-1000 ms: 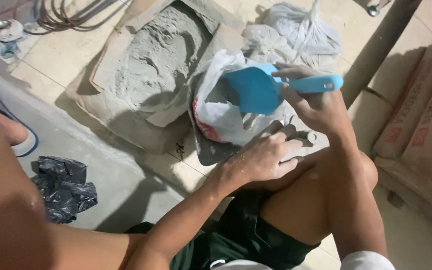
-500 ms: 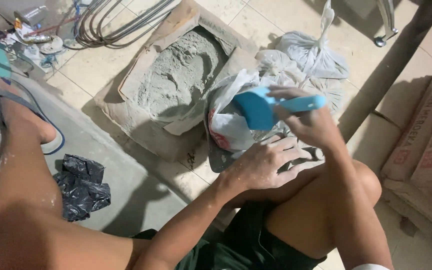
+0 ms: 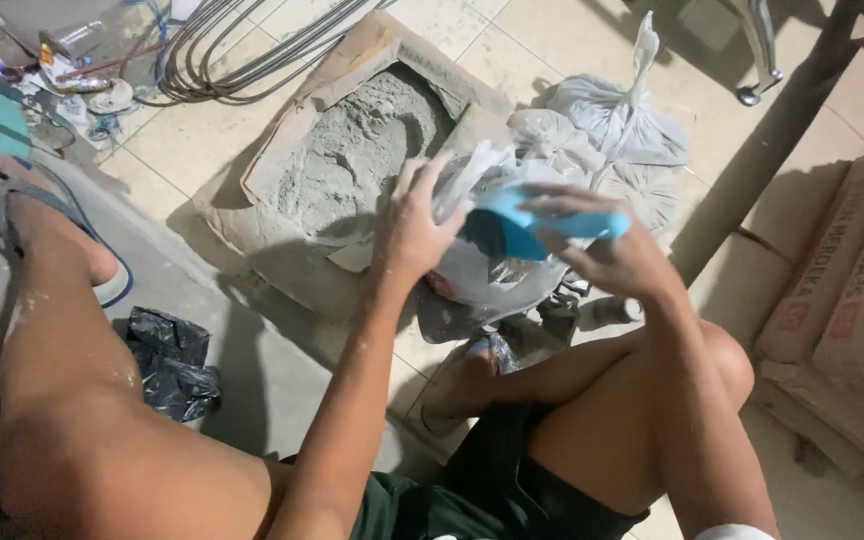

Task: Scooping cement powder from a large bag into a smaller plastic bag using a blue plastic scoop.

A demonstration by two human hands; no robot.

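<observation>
Two hands at the white plastic bag [image 3: 492,275]: right hand [image 3: 607,255] is clamped on the blue scoop [image 3: 522,228] over its mouth, left hand [image 3: 414,225] grips the bag's rim, beside the torn cement sack [image 3: 352,150].

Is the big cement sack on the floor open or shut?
Open: the cement sack is torn across its top face, with grey powder exposed and hollowed inside the ragged paper edges.

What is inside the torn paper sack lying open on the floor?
The torn paper sack holds grey powder, hollowed in the middle. Its near right corner is covered by the left hand and a white plastic bag.
</observation>
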